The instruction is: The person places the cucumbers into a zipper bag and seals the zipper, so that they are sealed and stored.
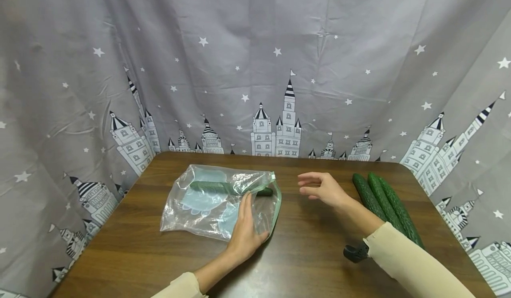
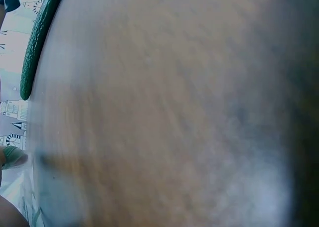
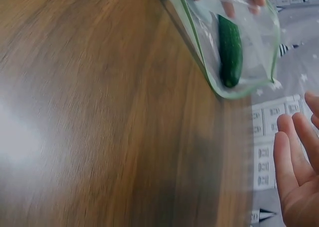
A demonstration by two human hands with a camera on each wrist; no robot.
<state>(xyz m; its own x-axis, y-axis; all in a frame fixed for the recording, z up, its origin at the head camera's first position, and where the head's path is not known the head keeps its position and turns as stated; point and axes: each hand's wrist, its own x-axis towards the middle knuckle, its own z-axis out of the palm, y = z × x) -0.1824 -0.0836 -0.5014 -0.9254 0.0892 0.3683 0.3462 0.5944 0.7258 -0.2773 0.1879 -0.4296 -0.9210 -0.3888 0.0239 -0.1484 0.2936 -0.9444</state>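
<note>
A clear plastic zip bag with a green-edged mouth lies on its side, its opening facing right. Inside is a cucumber, its near end close to the mouth. My left hand holds the bag at its mouth, fingers toward the upper rim and thumb by the lower edge; plastic partly blurs the fingertips. To the right of the opening, my right hand hovers with fingers apart and holds nothing. Farther right, three cucumbers lie side by side, partly behind the right forearm.
A brown wooden table carries everything. A grey curtain printed with castles and stars hangs behind and along both sides. A black strap or device sits at the right wrist. Mostly blurred table fills the left wrist view.
</note>
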